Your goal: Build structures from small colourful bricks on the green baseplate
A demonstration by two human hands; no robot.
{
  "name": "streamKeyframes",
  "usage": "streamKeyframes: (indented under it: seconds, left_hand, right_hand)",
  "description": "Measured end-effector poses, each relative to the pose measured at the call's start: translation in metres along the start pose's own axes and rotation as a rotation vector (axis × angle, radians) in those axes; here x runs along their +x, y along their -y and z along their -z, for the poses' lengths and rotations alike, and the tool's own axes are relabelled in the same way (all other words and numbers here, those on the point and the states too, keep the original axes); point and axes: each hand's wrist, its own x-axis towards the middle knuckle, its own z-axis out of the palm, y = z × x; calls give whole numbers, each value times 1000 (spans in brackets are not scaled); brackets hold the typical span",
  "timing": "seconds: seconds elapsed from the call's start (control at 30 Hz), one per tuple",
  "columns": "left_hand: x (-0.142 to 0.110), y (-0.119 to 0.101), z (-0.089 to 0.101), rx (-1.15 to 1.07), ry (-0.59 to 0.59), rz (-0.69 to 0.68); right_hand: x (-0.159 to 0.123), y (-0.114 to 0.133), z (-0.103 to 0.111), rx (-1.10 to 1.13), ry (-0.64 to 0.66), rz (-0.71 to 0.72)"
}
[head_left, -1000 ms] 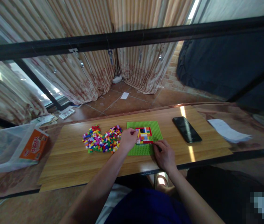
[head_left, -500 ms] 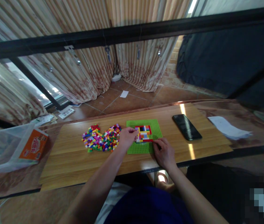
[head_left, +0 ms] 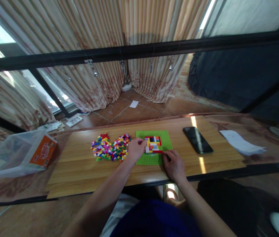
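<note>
A green baseplate (head_left: pixel 165 137) lies on the wooden table (head_left: pixel 80 171), with a square patch of red, yellow, white and blue bricks (head_left: pixel 153 144) built on it. My left hand (head_left: pixel 136 148) rests at the plate's left edge, its fingers pinched at the left side of the brick patch; what they hold is too small to see. My right hand (head_left: pixel 173 164) lies curled at the plate's near right corner, fingertips touching the red bottom row. A heap of small mixed-colour bricks (head_left: pixel 110 150) sits just left of my left hand.
A black phone (head_left: pixel 198 140) lies right of the plate, and a white paper (head_left: pixel 241 142) farther right. A clear plastic bag with an orange box (head_left: pixel 23 154) sits at the far left. A black bar (head_left: pixel 139 51) crosses overhead.
Both hands stay at the baseplate with barely any shift. The camera has tilted a little, so everything sits slightly lower and to the right in the picture.
</note>
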Motion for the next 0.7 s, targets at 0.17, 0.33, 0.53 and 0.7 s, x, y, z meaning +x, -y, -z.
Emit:
streamKeyframes:
  seconds: [0.17, 0.33, 0.53, 0.7]
  left_hand:
    - [-24, 7, 36, 5, -13, -48]
    - [-53, 35, 84, 106, -49, -141]
    - [-78, 60, 111, 242, -134, -179]
    - [-81, 57, 104, 418, -145, -228]
  right_hand:
    - [-1, 0, 0, -20, -2, -18]
    - [-2, -1, 0, -10, -12, -15]
    - [-3, -3, 0, -15, -24, 2]
    - [-3, -5, 0, -41, -21, 4]
